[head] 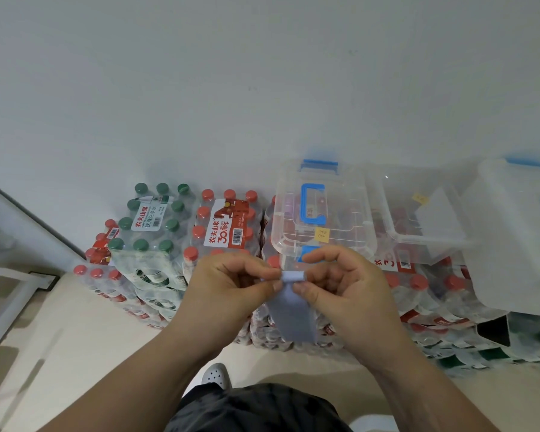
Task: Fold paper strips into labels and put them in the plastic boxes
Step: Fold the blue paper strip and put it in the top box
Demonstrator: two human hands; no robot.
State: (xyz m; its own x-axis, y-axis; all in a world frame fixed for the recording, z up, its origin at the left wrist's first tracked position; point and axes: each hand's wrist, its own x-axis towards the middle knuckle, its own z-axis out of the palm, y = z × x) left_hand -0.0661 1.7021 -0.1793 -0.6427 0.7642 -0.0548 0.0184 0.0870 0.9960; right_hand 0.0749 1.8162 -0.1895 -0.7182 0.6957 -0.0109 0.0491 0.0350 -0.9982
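With the left hand (228,285), pinches one side of the paper strip (293,316) to keep it still. With the right hand (340,285), pinches the other side to fold the top. Behind the hands, a plastic box (325,213), lid on.

White label (147,217) on green-capped bottle pack (141,245): read "农夫山泉" in red, with "饮用纯净水" in green beside it. Barcode at one end; small print was illegible.

Red-and-white label (228,227) on red-capped bottle pack (190,254): read "农夫山泉" and a large "30周年". Barcode present; finer lines were too small to read.

Yellow note (322,234) on lid of clear box (349,194): handwritten digits, possibly "34", uncertain.

Second yellow note (420,198) at neighbouring clear box (396,235): handwriting was illegible.

Partial label (395,260) below the boxes: only "农", "3" and a barcode showed; the rest was hidden.
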